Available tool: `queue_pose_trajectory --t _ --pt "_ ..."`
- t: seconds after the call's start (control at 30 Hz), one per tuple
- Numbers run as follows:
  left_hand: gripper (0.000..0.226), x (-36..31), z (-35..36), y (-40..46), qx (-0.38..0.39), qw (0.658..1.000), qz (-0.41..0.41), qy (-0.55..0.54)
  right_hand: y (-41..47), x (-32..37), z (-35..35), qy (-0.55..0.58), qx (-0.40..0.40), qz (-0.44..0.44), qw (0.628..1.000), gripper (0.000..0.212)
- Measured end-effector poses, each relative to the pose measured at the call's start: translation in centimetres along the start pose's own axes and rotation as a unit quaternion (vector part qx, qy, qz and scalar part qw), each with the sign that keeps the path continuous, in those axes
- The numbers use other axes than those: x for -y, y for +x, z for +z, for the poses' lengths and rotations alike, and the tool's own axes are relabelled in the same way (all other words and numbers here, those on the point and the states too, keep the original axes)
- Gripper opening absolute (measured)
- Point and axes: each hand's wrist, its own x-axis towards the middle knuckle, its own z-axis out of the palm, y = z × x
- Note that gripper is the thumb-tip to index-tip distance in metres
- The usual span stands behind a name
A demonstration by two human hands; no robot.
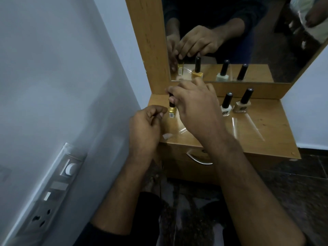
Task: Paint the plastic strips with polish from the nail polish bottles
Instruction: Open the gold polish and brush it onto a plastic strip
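— Can you read the bottles?
— No. The white bottle [225, 108] has a dark logo, too blurry.
— What's hidden?
— Your right hand [196, 110] covers part of the clear plastic strips [248, 128] on the bench [276, 139].
— And your hands?
— Right pinches the gold bottle [171, 111]'s black cap; left hand [144, 129] is curled just beside it — holding anything, I can't tell.

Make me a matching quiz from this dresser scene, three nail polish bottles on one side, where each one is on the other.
Things:
1. gold bottle
2. white bottle
3. beige bottle

Places:
A. farthest right on the dresser top
B. cap pinched by the right hand
C. standing free between the other two

Pairs: 1-B, 2-C, 3-A
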Motion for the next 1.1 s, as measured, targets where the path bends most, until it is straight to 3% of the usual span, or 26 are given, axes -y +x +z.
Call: queue_pose_trajectory --t 0.4,0.6,0.7,0.83,0.97,1.1 --pt "0.024 0.6 1.2 0.6 -0.009 1.0 -0.01 -0.006 0.2 -0.8 2.3 -0.064 0.002 -0.013 0.998 0.023" --pt "0.026 0.3 0.6 -1.1 -0.032 0.999 -0.016 0.002 -0.4 -1.3 0.7 -0.032 -0.041 0.025 0.998 0.04" --pt "0.024 -0.6 0.0 -2.6 -0.103 0.993 0.046 0.036 -1.0 -2.1 -0.5 -0.021 -0.068 0.066 0.995 0.036" --pt "0.022 -1.9 0.1 -3.4 -0.12 0.974 0.167 0.1 -2.1 -2.8 -1.4 0.036 -0.055 0.109 0.992 0.034" --pt "0.024 -2.2 0.9 -3.7 -0.11 0.966 0.193 0.135 -2.8 -2.6 -0.7 0.05 0.023 0.1 0.993 0.041" --pt "0.024 -1.9 1.6 -3.8 -0.084 0.965 0.199 0.149 -3.1 -2.8 -0.2 0.041 0.025 0.097 0.994 0.033"
